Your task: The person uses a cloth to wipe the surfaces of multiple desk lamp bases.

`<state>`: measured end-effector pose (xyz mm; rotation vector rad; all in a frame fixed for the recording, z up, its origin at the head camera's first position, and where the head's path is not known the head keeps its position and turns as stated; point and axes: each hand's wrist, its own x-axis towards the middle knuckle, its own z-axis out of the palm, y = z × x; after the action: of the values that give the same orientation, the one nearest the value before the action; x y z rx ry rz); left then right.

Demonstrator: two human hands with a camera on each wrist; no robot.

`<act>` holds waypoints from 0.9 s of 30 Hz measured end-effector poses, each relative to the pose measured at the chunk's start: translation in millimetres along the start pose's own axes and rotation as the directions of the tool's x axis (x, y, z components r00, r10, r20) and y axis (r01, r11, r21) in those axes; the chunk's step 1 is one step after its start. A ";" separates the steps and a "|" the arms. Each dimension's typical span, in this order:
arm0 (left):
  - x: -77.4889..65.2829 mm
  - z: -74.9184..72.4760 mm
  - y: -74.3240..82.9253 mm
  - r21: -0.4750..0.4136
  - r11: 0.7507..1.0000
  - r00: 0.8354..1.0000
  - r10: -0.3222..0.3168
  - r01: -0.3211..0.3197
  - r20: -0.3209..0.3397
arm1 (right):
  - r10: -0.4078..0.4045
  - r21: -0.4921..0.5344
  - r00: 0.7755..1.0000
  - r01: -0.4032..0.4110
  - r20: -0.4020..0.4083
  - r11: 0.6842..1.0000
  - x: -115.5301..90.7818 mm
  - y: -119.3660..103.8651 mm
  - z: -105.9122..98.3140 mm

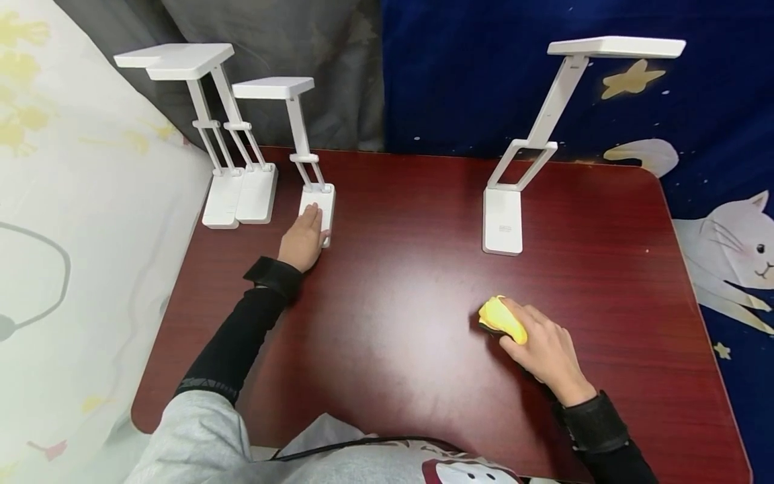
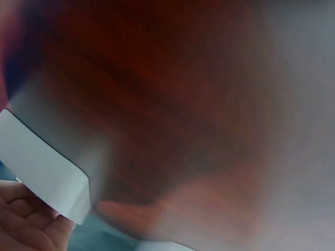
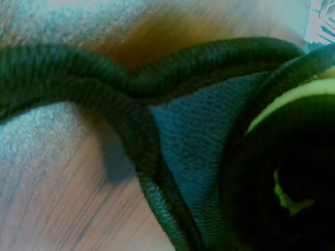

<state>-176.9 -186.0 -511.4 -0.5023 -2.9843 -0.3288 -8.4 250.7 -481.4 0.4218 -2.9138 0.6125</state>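
My left hand [image 1: 304, 240] lies over the base of a white folding desk lamp [image 1: 326, 197], fingers along its top and thumb at its right side. In the left wrist view, the fingers [image 2: 31, 222] touch the edge of a white panel [image 2: 44, 162]. At front right, my right hand [image 1: 544, 345] grips a bunched yellow cloth [image 1: 502, 318] with a dark underside, low over the table. The right wrist view shows the cloth close up, with dark ribbed edging [image 3: 209, 63] and a blue-grey face, rolled at the right. The right fingertips are partly hidden behind it.
Two more white desk lamps [image 1: 256, 195] [image 1: 222, 202] stand side by side at the back left. Another desk lamp [image 1: 503, 222] stands unfolded at the right back. They share a dark red wooden table [image 1: 393, 269], with patterned curtains [image 1: 471, 81] behind it and a pale cloth at the left.
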 end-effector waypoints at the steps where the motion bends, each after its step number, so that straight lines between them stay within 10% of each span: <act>1: -3.1 1.1 6.6 -0.002 1.000 1.000 0.006 -0.006 -0.008 | 0.002 0.000 1.000 -0.002 0.002 1.000 -0.6 0.0 0.1; 27: -43.3 24.7 205.9 0.226 0.968 0.994 0.108 -0.109 0.016 | 0.007 0.000 1.000 -0.007 0.002 1.000 -6.8 0.1 0.2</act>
<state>-69.0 -4.0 -500.9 -0.6361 -2.9312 0.0226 -1.9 252.4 -482.9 0.4119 -2.9182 0.6136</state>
